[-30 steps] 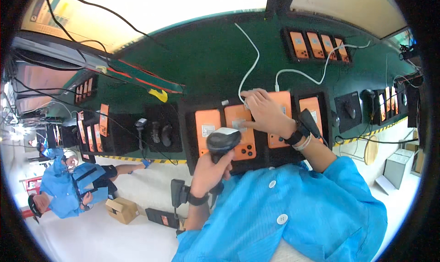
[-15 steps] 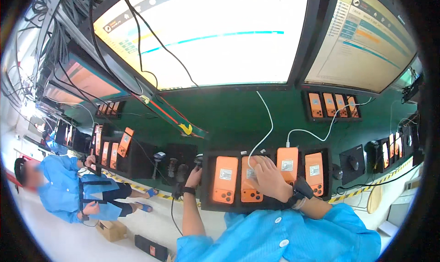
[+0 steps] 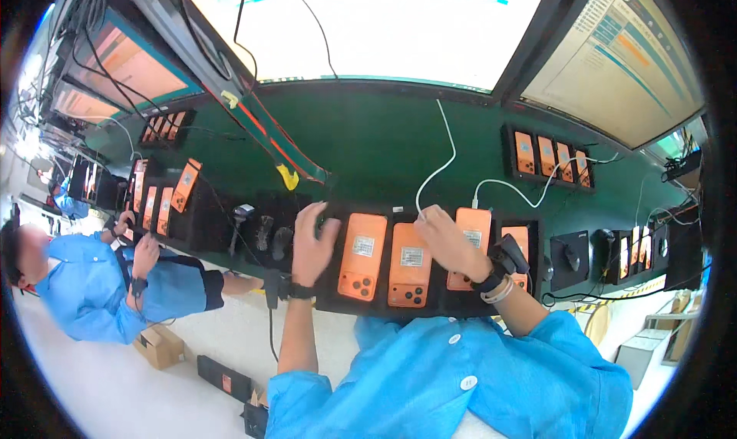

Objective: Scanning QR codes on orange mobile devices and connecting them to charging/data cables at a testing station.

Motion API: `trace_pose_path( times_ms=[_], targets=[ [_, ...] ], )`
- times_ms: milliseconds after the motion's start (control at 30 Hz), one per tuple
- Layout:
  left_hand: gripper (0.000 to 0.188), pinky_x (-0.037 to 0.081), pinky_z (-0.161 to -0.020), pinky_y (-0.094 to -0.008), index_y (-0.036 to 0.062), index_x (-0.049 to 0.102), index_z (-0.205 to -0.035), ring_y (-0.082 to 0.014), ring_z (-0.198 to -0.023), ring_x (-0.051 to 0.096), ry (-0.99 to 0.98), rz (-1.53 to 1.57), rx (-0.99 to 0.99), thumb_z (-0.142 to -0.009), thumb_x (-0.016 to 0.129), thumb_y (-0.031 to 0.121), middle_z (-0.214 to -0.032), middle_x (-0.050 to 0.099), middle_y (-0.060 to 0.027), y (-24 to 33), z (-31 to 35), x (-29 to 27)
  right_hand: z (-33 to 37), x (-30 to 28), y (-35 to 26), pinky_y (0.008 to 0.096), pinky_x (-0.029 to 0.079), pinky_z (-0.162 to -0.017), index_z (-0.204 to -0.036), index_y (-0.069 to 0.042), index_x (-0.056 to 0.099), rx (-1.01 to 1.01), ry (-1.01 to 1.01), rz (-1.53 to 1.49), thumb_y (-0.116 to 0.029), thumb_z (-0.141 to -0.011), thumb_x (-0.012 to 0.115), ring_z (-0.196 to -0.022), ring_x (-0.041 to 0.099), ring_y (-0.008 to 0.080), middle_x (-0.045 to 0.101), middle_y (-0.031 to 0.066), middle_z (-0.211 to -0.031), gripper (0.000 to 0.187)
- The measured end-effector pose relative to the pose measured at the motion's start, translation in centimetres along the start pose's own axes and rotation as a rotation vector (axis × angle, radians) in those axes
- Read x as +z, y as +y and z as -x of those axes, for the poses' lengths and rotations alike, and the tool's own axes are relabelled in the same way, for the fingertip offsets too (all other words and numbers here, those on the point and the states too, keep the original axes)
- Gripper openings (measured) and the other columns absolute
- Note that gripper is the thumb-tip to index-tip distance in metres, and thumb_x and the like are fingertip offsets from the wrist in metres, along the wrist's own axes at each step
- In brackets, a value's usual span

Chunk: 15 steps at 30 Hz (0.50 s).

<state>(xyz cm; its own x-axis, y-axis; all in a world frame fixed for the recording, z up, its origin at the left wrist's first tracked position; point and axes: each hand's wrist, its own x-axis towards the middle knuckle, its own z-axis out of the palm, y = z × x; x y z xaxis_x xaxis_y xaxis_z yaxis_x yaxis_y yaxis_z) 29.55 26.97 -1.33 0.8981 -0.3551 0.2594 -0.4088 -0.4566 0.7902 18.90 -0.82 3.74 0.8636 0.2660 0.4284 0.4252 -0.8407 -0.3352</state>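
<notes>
Several orange phones lie back side up in a black tray (image 3: 332, 302) before me, each with a white label. My right hand (image 3: 453, 243) is closed, its fingertips pinching the end of a white charging cable (image 3: 449, 159) at the top edge of the second phone (image 3: 411, 264); whether the plug is in cannot be seen. That hand's wrist passes over the third phone (image 3: 474, 222), which has another white cable (image 3: 491, 183) at its top. My left hand (image 3: 313, 247) is raised beside the leftmost phone (image 3: 362, 256), thumb apart from the fingers, holding nothing.
A large monitor (image 3: 399, 36) and a second screen (image 3: 614, 63) stand behind the green mat (image 3: 368, 132). Another phone tray (image 3: 549, 184) sits at the back right. Dark handheld devices (image 3: 262, 233) lie left of my tray. A co-worker in blue (image 3: 100, 278) works at the left.
My left hand has left the dark device beside the tray and opened. My right hand has moved to the second phone's top edge with the cable. The view has tilted down.
</notes>
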Motion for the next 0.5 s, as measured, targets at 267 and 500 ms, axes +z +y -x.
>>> trace_pose_path(
  times_ms=[267, 500],
  targets=[
    [0.051, 0.02, -0.113, -0.0547, 0.009, 0.052, -0.128, -0.0384, -0.132, 0.034, -0.207, -0.657, 0.091, -0.081, 0.067, 0.022, -0.141, 0.038, -0.0184, 8.8, 0.9, 1.3, -2.0, -5.7, -1.9, 0.0268, 0.043, -0.082, -0.104, -0.001, 0.069, 0.562, -0.194, -1.054, -0.02, -0.097, 0.057, -0.089, 0.055, 0.0123, 0.057, 0.0039, -0.092, 0.024],
    [0.044, 0.041, -0.101, -0.0379, 0.0005, 0.053, -0.125, -0.0248, -0.114, 0.055, -0.317, 0.502, -0.053, -0.087, 0.067, 0.018, -0.12, 0.059, -0.014, 11.7, 2.5, 1.7, -1.8, -5.2, -2.6, 0.0263, 0.048, -0.081, -0.105, 0.0, 0.07, 0.591, -0.098, -1.04, -0.018, -0.093, 0.063, -0.09, 0.06, 0.0112, 0.065, 0.0054, -0.093, 0.023]
  ],
)
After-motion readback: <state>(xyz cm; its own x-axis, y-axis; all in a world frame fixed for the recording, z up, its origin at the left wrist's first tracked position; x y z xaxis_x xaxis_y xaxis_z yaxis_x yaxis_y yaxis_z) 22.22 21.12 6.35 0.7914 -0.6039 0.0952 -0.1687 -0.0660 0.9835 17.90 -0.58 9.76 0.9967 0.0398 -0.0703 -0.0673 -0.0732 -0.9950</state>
